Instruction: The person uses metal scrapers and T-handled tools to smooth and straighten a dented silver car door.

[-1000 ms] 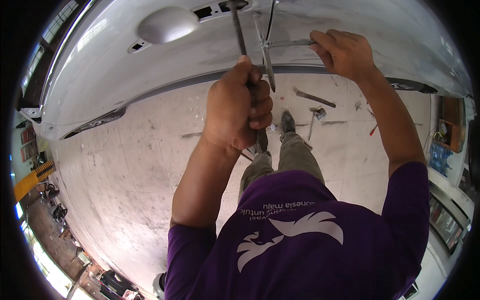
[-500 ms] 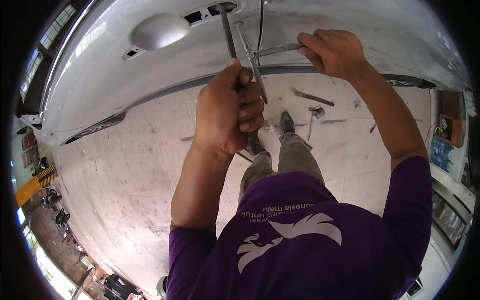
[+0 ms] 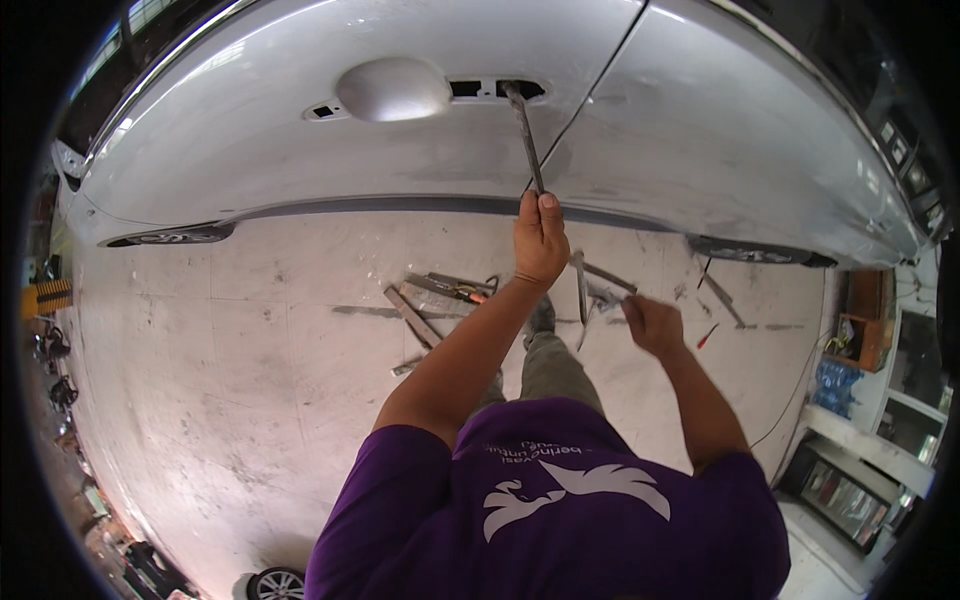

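Note:
My left hand is closed round the lower end of a dark metal bar. The bar's upper end goes into the opening beside the rounded handle recess of a silver car door; what it touches inside is hidden. Lower and to the right, my right hand grips the handle of a hammer with a long, narrow head. The hammer is held away from the door, above the floor.
On the pale floor lie several metal bars and tools near my feet, a red-handled tool, and another bar. Blue plastic bottles and a wooden cabinet stand at the right. A wheel is at bottom left.
The hammer in my right hand has dropped from close to the door panel to lower down. My left hand keeps the bar in the opening. My view has shifted, showing more of the door and floor.

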The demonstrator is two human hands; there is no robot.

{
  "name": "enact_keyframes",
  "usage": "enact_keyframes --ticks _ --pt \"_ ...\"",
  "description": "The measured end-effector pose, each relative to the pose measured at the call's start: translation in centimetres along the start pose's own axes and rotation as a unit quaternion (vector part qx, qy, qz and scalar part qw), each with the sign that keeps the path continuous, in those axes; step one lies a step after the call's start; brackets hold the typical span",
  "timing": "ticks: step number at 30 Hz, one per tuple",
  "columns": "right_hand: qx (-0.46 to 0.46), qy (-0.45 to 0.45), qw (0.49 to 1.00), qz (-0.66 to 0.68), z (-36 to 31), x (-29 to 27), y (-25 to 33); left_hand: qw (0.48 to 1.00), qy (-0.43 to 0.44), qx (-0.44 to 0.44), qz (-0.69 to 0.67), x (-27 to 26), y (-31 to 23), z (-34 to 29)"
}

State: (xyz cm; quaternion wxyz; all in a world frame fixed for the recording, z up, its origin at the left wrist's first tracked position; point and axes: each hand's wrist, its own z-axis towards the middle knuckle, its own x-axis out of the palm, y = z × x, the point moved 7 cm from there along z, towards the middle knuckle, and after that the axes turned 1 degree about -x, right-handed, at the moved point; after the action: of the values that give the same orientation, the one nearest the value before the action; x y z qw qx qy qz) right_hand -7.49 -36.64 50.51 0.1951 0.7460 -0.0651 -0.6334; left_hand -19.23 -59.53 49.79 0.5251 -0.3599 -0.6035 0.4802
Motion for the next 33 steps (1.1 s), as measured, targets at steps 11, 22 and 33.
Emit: enact_keyframes --ticks 11,22,33 --pt "0.067 0.055 0.995 0.046 -7.1 -2.3 -2.2 0.965 -0.016 0.184 0.184 -4.3 -0.9 0.3" --pt "-0.409 -0.141 0.891 -0.141 5.8 -15.5 8.7 0.908 -0.155 -0.132 0.366 -22.4 4.6 -21.1" --pt "-0.522 -0.234 0.768 -0.288 13.5 -17.0 13.0 0.707 -0.522 -0.361 0.312 -23.2 18.6 -52.1"
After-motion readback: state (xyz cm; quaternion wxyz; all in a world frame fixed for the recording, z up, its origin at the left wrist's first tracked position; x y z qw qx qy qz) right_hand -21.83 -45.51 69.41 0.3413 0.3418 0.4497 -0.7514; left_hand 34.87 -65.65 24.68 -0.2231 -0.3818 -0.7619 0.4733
